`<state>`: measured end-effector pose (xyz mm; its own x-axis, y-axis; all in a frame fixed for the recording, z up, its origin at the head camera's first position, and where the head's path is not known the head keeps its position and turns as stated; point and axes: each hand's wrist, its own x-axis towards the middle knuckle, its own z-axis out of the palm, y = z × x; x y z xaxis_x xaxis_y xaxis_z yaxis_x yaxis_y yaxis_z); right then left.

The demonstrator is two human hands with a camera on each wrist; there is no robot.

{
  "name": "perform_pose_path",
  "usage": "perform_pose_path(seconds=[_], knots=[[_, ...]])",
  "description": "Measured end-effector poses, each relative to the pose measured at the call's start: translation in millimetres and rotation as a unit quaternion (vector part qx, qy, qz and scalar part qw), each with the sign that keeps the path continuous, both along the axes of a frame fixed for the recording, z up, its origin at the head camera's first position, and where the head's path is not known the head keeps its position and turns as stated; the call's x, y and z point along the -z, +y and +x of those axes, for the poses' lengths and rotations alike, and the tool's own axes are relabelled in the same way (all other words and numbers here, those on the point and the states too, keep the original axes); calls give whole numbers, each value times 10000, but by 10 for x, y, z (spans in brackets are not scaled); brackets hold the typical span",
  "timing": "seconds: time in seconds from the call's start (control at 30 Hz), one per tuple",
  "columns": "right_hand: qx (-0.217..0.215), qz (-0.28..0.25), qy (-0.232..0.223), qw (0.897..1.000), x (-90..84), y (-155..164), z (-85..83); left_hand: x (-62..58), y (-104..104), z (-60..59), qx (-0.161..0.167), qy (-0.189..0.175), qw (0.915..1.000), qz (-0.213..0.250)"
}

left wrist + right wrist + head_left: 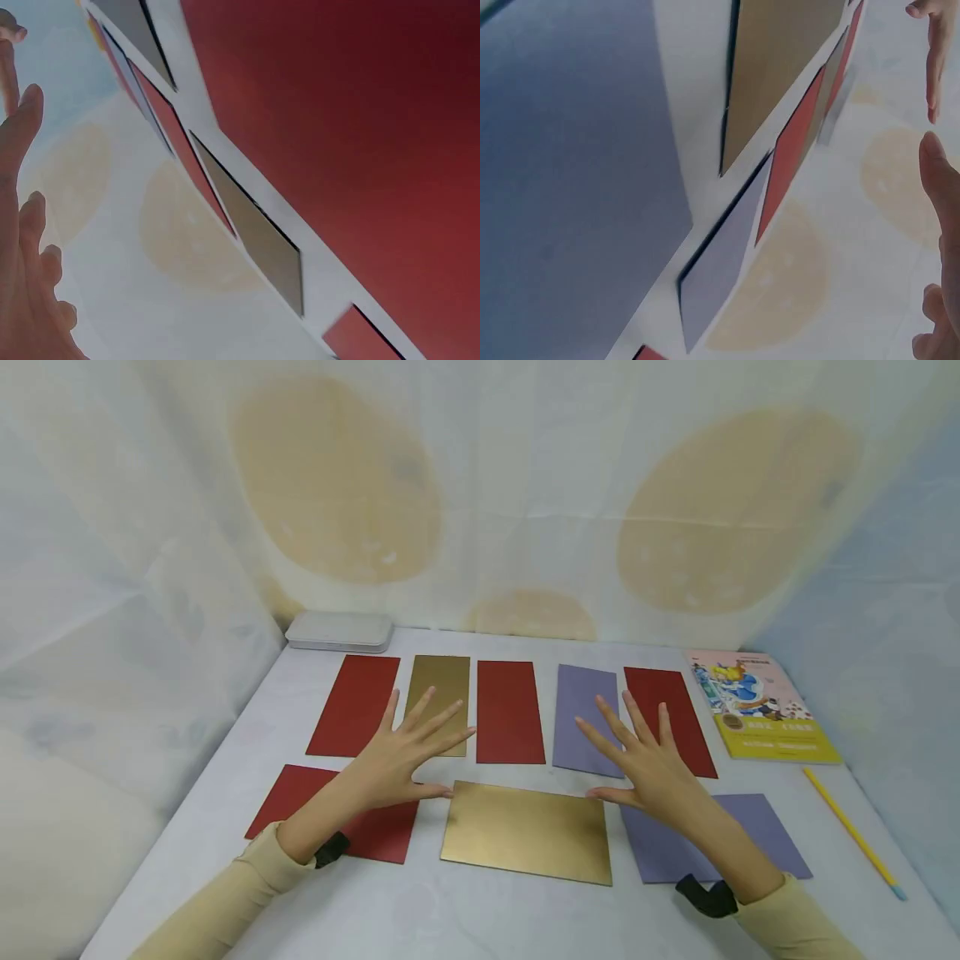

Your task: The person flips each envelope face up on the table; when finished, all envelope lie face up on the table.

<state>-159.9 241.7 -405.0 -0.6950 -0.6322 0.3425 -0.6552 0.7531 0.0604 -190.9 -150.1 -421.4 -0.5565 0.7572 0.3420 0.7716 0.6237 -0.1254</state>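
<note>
Both hands are held with fingers spread above the table, and neither holds anything. My left hand (397, 760) is over the front red card (375, 835) and the back gold card (442, 672), parts of which it hides. My right hand (645, 764) hovers over the purple cards, the back one (581, 710) and the front one (757, 835), and near the right red card (682, 727). Between the thumbs lies the front gold card (528, 835). In the left wrist view, the left fingers (30, 225) show at the left edge; the right wrist view has the right thumb (934, 165) at its right edge.
A back row also holds a left red card (360, 693) and a middle red card (510, 714). A pale flat case (341, 631) stands at the back left. On the right lie a picture book (765, 706) and a yellow pencil (855, 831). Patterned curtains (525, 485) enclose the table.
</note>
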Motion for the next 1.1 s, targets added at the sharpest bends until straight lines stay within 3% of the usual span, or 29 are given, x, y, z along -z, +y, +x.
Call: perform_pose_path(seconds=[0.27,0.5,0.83,1.1], knots=[[-209,-42,-15,9998,0,-182,-10,-24,-315,113,-508,-68,9987,11],[-341,58,-314,9989,-18,-434,-36,-59,-590,267,-956,-117,9953,17],[-1059,-124,-333,9937,-50,-974,-69,24,-920,516,-1654,-230,9860,-1],[-1514,-177,-600,9865,-50,-1327,-103,109,-1174,749,-1939,-475,9798,86]])
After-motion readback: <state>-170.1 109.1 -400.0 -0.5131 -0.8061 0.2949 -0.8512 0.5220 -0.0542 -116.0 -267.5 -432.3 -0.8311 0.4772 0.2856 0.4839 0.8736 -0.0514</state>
